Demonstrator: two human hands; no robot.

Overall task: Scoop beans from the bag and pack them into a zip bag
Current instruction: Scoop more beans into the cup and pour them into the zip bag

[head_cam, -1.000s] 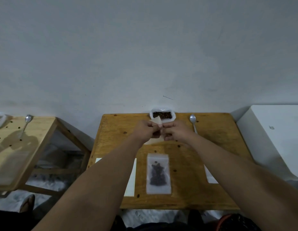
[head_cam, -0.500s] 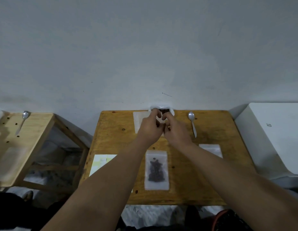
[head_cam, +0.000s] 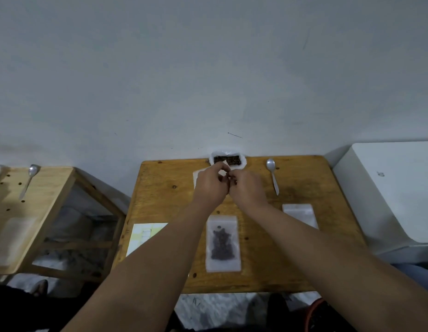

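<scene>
Left hand (head_cam: 211, 186), right hand (head_cam: 247, 191) still pinch zip bag (head_cam: 225, 167) edge, unchanged; position held beside bean bag (head_cam: 228, 160).

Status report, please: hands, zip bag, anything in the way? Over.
Left hand and right hand pinch an empty zip bag, by the bean bag. Spoon lies unused. Nothing in the way.

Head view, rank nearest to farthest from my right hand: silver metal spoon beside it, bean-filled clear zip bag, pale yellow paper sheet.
From the right hand:
1. Silver metal spoon, just right.
2. Bean-filled clear zip bag, front centre.
3. Pale yellow paper sheet, left edge.
</scene>
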